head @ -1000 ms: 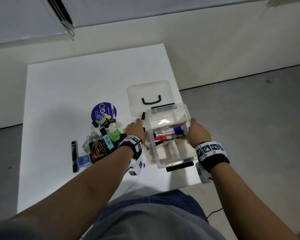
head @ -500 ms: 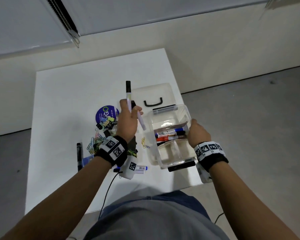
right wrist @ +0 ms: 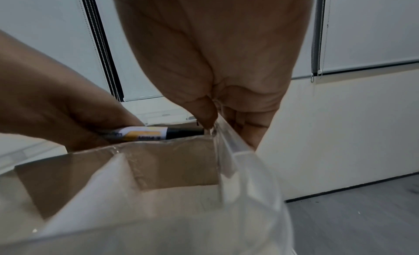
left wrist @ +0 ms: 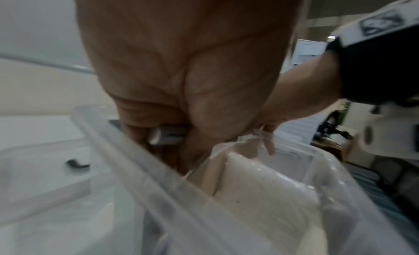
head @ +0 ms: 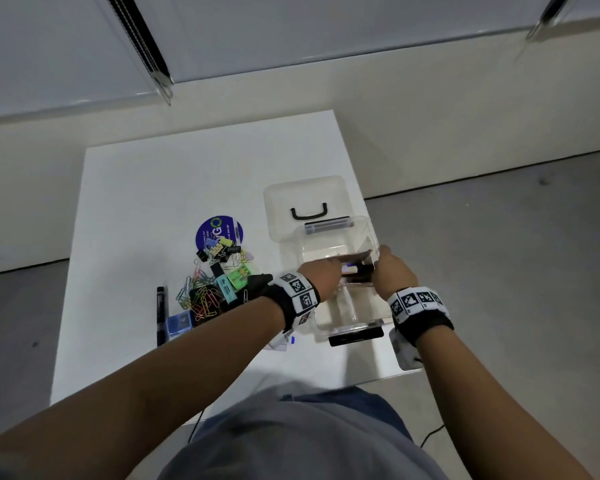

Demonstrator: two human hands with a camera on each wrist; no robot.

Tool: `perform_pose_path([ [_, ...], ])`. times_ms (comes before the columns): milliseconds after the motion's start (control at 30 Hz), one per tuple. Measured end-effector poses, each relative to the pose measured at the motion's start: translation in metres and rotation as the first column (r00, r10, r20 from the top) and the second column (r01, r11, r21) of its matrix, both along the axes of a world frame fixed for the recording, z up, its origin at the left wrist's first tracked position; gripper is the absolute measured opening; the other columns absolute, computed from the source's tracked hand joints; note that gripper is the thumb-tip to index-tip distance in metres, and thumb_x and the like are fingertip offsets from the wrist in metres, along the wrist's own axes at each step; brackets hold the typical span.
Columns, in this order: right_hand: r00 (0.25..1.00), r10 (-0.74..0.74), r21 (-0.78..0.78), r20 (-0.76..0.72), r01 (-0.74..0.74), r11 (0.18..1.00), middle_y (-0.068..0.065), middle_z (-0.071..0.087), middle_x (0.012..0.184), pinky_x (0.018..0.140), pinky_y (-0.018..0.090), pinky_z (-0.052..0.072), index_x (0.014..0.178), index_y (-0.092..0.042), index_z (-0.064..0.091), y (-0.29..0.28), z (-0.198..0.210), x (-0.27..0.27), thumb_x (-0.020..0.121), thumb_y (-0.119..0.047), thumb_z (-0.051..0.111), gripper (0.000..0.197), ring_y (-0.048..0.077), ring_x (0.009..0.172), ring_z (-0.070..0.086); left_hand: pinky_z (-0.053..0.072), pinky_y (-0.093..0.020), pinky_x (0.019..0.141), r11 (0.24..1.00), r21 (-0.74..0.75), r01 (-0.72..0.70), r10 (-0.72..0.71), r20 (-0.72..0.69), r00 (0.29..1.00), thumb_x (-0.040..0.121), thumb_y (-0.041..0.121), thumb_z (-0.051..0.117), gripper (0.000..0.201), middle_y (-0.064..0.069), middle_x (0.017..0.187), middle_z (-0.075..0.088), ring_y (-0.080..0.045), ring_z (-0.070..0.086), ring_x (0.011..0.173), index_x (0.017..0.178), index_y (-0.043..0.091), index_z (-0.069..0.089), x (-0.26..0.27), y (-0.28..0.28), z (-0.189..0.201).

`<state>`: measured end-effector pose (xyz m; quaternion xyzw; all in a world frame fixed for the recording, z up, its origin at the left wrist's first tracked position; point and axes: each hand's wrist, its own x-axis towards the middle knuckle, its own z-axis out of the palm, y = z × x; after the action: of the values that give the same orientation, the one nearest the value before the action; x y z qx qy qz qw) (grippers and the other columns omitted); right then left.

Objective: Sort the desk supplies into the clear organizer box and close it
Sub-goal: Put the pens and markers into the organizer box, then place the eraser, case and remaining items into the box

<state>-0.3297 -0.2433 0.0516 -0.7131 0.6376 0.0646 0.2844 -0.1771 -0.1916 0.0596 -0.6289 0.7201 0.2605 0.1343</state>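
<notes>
Marker [right wrist: 156,132] lies crosswise in the clear organizer box [head: 364,233], long axis running left to right, left hand [head: 321,277] clamped around its barrel; right hand [head: 392,273] pinches the box's right wall, on the counter [head: 153,202].

Black wristbands [head: 293,296] with white, apparently coded tags

Right hand [right wrist: 217,65] pinches box wall [right wrist: 229,142]; left hand [right wrist: 56,104] holds marker [right wrist: 156,132].

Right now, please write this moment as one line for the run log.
left hand: lowering marker into organizer box | right hand: gripping box rim | lid: off | clips: on table
</notes>
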Motion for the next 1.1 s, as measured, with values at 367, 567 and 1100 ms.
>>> perform_pose_path([
  [367,0.995,0.025,-0.267,0.096,0.001,0.964,0.022,0.047,0.131,0.094,0.045,0.044,0.137,-0.004,0.040,0.016,0.016,0.021,0.088,-0.004,0.053,0.051,0.038,0.118,0.047,0.050,-0.027,0.068,0.847,-0.238,-0.475,0.338,-0.447,0.828,0.095,0.014,0.045,0.019,-0.001,0.102,0.064,-0.018,0.064,0.080,0.108,0.017,0.059,0.073,0.030,-0.006],
  [567,0.824,0.514,-0.277,0.240,-0.449,0.850,0.004,0.063,0.102,0.068,0.032,0.049,0.104,-0.016,0.061,0.100,0.027,0.114,0.090,-0.013,0.051,0.017,0.025,0.087,0.064,0.048,-0.047,0.084,0.486,-0.063,-0.872,0.850,-0.199,0.488,0.090,0.021,0.055,0.036,-0.025,0.118,0.055,-0.042,0.057,0.105,0.119,0.003,0.044,0.178,0.089,-0.068],
  [1100,0.769,0.630,0.245,-0.113,-0.593,0.767,0.018,0.049,0.130,0.091,0.043,0.046,0.129,-0.003,0.043,0.167,-0.065,0.141,0.101,-0.025,0.035,0.037,0.035,0.118,0.049,0.038,-0.030,0.065,0.619,0.074,-0.782,0.718,-0.458,0.524,0.088,0.010,0.056,0.017,-0.014,0.095,0.055,-0.025,0.055,0.078,0.103,0.004,0.050,0.189,0.123,-0.078],
])
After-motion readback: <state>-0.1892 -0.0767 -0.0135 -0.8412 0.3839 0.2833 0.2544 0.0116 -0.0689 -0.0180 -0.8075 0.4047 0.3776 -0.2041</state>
